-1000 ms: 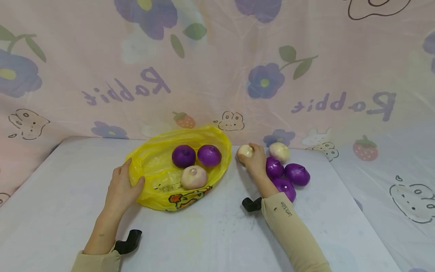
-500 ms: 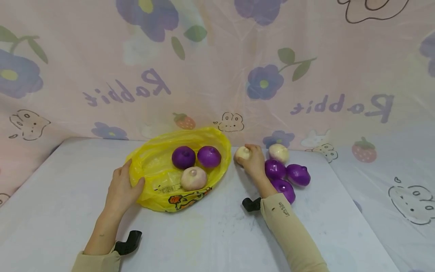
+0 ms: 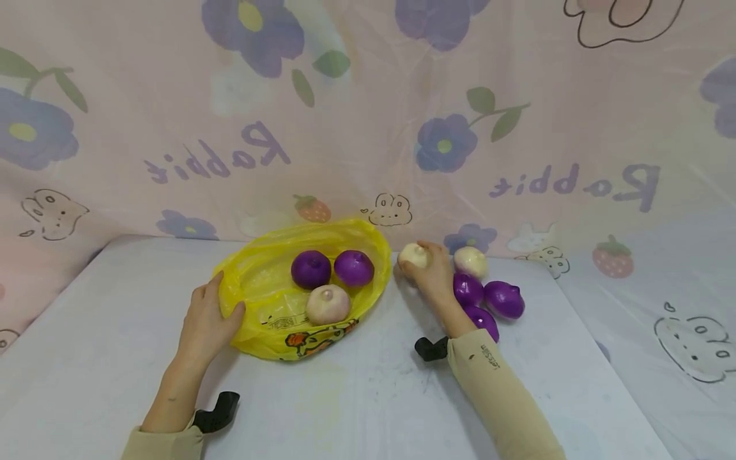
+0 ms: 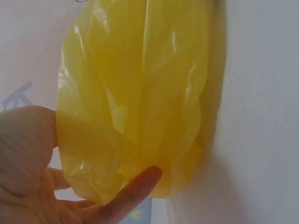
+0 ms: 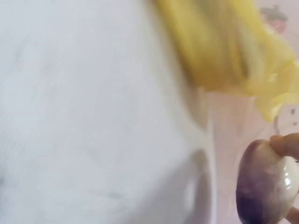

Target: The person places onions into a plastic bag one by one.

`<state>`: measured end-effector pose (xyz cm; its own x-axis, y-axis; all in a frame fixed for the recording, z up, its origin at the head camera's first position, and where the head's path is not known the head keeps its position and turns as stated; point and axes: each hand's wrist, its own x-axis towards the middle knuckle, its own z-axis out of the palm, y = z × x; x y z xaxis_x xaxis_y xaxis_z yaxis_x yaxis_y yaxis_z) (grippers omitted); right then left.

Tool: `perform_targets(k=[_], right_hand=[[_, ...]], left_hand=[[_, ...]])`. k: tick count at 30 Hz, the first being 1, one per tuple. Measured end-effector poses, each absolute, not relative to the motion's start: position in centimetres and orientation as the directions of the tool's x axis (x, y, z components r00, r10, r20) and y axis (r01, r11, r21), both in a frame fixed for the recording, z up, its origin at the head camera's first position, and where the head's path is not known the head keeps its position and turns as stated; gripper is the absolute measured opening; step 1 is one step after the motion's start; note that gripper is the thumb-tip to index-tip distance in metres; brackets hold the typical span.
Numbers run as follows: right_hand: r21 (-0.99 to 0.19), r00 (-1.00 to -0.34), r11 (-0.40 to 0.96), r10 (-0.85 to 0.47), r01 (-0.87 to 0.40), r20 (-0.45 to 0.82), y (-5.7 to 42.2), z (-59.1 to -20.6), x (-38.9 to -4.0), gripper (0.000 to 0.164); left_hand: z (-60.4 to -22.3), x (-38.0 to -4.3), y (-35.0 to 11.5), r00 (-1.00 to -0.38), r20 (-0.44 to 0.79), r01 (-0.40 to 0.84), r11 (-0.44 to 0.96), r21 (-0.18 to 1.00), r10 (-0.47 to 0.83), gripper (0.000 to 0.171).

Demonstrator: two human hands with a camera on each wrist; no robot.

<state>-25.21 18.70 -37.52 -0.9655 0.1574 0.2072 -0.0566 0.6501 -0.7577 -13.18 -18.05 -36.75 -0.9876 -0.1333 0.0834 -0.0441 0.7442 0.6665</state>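
A yellow plastic bag [image 3: 261, 297] lies with its mouth spread wide. Inside it are two purple onions [image 3: 311, 269] and one pale onion [image 3: 328, 304]. My left hand [image 3: 206, 319] holds the bag's left rim, the plastic between thumb and fingers; the left wrist view has the bag wall [image 4: 135, 88] close up. Just right of the bag, my right hand [image 3: 431, 271] grips a white onion [image 3: 411, 257] by its sides. In the right wrist view this onion [image 5: 261, 182] appears off the table, with a shadow below it.
Right of my right hand sit another white onion [image 3: 471, 262] and three purple onions [image 3: 504, 300], one partly behind my forearm. A printed cloth [image 3: 345, 128] hangs behind the white table [image 3: 356, 402]. Black mounts [image 3: 217, 412] stick out at both wrists.
The right hand, gripping the white onion, shifts slightly left, then slightly back right. The left hand and the bag stay in place. The head view tips up a little.
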Motion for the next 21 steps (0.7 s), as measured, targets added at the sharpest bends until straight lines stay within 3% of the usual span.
perform_targets(k=[10, 21], right_hand=[[-0.812, -0.922, 0.557, 0.199, -0.172, 0.332, 17.5, -34.0, -24.4, 0.059], [-0.831, -0.902, 0.438, 0.094, -0.342, 0.42, 14.3, -32.1, -23.3, 0.055]], left_hand=[[-36.7, -13.1, -18.1, -0.988, 0.078, -0.05, 0.748, 0.662, -0.134, 0.071], [-36.8, -13.0, -18.0, -0.988, 0.073, -0.055, 0.741, 0.669, -0.139, 0.071]])
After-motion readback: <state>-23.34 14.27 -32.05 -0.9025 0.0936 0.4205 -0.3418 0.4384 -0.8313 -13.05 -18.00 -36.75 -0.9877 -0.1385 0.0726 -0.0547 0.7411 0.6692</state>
